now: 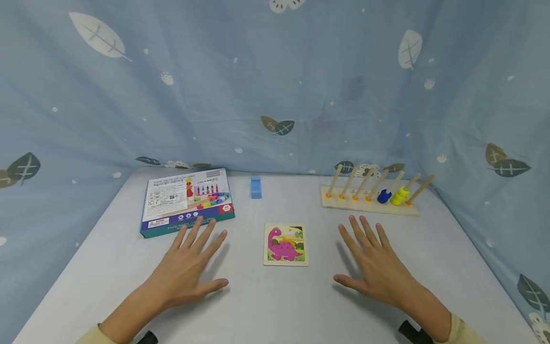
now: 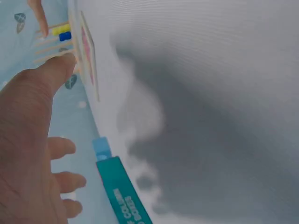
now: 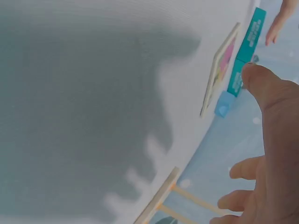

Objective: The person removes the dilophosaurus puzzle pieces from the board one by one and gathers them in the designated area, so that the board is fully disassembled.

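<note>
My left hand (image 1: 182, 272) hovers over the table with fingers spread, holding nothing; its fingertips overlap the near edge of a teal and white toy box (image 1: 185, 200) in the head view. On the other side, my right hand (image 1: 378, 267) is likewise spread and holds nothing, just in front of a wooden peg board (image 1: 365, 205). Between the hands lies a square wooden puzzle (image 1: 285, 244) with a pink dinosaur. One peg carries a dark blue piece (image 1: 384, 196), and the neighbouring peg carries yellow pieces (image 1: 400, 196). Both hands cast shadows on the tabletop.
A small light blue block (image 1: 256, 188) stands beyond the puzzle, right of the box. The white table (image 1: 275, 306) ends at the back and sides against a blue curtain (image 1: 275, 86) with leaf prints.
</note>
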Demonstrator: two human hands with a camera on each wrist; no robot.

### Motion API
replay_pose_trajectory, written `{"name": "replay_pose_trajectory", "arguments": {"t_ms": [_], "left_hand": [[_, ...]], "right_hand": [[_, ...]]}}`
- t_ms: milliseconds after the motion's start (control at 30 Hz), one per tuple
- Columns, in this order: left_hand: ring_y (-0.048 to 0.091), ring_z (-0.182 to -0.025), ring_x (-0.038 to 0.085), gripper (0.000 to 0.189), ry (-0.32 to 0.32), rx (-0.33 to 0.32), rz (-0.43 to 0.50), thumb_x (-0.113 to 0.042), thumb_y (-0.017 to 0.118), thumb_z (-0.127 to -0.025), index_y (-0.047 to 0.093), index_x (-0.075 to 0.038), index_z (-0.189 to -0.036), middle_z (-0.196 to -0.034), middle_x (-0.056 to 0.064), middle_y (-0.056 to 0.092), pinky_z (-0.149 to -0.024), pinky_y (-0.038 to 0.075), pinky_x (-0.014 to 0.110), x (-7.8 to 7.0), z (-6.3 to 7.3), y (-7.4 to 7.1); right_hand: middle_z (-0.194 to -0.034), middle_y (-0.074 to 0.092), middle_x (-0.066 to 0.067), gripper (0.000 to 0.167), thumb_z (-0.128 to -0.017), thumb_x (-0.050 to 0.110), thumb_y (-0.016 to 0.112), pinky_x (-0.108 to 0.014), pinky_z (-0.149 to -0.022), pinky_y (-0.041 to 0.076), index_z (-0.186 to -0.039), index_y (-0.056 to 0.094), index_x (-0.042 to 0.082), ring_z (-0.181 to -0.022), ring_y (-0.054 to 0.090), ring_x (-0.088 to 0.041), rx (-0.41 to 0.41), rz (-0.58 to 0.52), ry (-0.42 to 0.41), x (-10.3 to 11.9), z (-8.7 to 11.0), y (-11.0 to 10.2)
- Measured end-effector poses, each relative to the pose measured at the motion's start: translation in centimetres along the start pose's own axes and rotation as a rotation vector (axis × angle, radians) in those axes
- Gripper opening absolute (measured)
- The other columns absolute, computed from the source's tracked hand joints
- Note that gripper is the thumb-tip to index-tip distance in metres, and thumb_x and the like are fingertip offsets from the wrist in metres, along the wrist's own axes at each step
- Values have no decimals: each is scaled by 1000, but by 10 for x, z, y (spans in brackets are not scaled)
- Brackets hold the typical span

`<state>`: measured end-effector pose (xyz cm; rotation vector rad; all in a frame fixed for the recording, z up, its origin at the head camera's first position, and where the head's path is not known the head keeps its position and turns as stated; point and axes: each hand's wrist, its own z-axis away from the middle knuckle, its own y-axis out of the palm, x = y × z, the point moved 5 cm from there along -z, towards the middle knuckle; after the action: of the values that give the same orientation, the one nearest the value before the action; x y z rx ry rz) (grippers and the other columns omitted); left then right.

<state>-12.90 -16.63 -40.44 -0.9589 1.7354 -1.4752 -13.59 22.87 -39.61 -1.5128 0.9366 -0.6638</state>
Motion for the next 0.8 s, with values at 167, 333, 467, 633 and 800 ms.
{"name": "replay_pose_trajectory", "arguments": {"t_ms": [167,333,467,633,800], "left_hand": [[18,-148,42,89,42,-16,53,-67,63,-86,42,-14,-153,-159,16,32,-114,18,61,-8,-11,-1],[44,-136,36,72,66,-63,131,-53,72,-87,55,-10,-142,-141,13,54,-105,39,55,-12,-26,-3],[57,-113,24,59,53,-96,204,-46,77,-85,64,-11,-131,-120,5,62,-92,51,46,-14,-38,-5],[59,-104,21,55,58,-102,234,-43,78,-84,67,-12,-128,-112,3,62,-88,53,43,-20,-49,-3],[58,-102,20,55,64,-102,246,-42,79,-84,67,-11,-128,-112,4,62,-87,53,41,-23,-60,0]], "right_hand": [[-164,12,-19,107,-84,80,52,-63,-113,17,-159,24,8,-150,11,-39,59,-82,19,4,-8,1],[-155,36,-22,92,-85,61,70,-59,-105,36,-150,43,3,-140,37,-40,-51,-188,-40,10,-17,-4],[-145,50,-19,79,-82,51,78,-56,-94,47,-142,55,4,-127,52,-38,-120,-262,-59,16,-26,-9],[-143,52,-15,79,-81,51,80,-56,-92,48,-142,55,7,-123,55,-37,-116,-319,-68,25,-38,-11],[-145,51,-13,83,-80,55,78,-57,-94,47,-144,54,10,-125,54,-35,-87,-342,-73,32,-50,-7]]}}
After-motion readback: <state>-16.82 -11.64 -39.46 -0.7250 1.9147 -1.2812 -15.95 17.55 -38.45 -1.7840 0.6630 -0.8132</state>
